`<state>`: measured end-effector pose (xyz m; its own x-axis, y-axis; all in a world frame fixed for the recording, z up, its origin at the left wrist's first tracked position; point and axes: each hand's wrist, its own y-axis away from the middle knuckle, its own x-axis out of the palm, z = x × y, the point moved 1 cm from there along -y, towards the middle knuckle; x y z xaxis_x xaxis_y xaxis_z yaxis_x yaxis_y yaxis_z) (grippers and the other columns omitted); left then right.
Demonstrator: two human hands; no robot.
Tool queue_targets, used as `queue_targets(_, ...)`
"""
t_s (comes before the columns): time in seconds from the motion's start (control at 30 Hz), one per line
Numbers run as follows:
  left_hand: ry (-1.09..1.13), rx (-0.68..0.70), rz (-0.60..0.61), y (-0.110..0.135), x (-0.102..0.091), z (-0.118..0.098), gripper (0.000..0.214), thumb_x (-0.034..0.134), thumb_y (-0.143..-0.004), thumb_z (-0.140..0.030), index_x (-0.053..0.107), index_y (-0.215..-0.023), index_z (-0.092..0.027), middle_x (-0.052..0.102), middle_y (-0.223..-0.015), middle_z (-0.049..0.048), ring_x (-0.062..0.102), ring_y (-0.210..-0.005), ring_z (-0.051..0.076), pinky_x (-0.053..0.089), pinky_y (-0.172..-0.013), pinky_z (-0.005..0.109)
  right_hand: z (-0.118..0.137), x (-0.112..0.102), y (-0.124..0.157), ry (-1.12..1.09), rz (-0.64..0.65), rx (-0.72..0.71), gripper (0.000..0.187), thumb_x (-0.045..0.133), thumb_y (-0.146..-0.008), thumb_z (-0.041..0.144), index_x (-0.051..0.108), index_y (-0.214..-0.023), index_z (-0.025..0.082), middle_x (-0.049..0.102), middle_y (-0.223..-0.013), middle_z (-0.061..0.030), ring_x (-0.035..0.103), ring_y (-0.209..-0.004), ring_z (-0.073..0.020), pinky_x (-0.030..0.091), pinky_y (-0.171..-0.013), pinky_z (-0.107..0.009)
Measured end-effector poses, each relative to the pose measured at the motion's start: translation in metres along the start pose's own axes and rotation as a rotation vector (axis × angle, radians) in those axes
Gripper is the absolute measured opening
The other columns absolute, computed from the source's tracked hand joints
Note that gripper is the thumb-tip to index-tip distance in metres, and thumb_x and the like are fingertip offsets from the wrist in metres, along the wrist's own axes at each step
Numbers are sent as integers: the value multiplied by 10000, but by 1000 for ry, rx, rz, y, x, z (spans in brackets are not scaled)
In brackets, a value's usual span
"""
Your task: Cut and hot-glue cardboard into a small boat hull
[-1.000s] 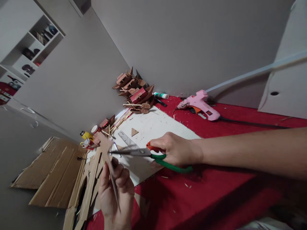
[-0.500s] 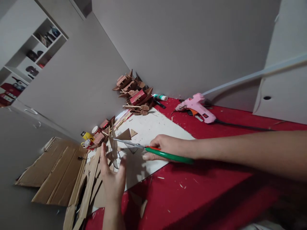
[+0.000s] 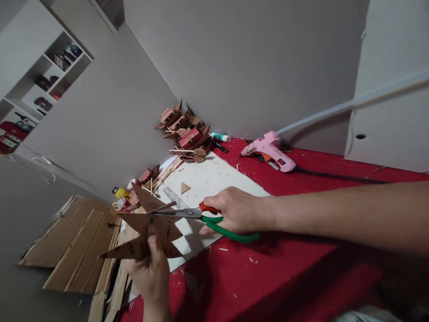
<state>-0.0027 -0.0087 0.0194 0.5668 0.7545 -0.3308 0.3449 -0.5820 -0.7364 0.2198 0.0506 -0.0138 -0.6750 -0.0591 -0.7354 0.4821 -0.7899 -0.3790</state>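
Cardboard piece [image 3: 166, 227] has turned; left hand [image 3: 151, 268] now pinches it, seemingly steady for scissors [image 3: 190, 213] gripped in right hand [image 3: 236, 210].

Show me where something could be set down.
The red surface nearer than the right forearm, though flecked with scraps; also the white sheet between the small triangle and glue gun. Crowded: model boats in the far corner, cardboard pieces at left.
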Motion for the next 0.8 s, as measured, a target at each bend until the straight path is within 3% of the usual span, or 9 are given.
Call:
queue_targets(0.2,110,-126,-16,5,-2,-13,281,692,-803,-382,738,-982,-171,757,-996,72,677,-1001,261,521,-870,340,-4,2,-1,171,-125,-116,500,577,-797,648,648,-861,157,733,-789,-83,688,-703,-239,350,-588,-284)
queue_targets(0.43,126,-233,-37,10,1,-15,363,708,-793,-426,721,-1051,-172,732,-1119,92,653,-1086,286,522,-915,382,-4,1,0,212,-130,-145,532,538,-813,669,621,-863,146,729,-803,-80,689,-691,-242,341,-571,-293)
queue_targets(0.67,102,-207,34,-1,0,-28,386,692,-804,-435,710,-1090,-176,717,-1153,102,619,-1155,290,440,-1032,429,-5,-5,-2,283,-218,-153,594,520,-799,715,624,-889,137,705,-784,-81,680,-678,-247,327,-553,-299)
queue_targets(0.8,45,-100,118,-12,0,-37,340,685,-799,-414,726,-1038,-176,729,-1104,86,604,-1172,301,391,-1077,434,-8,-8,-4,314,-270,-148,627,478,-813,734,637,-885,132,707,-783,-90,682,-689,-245,299,-546,-289)
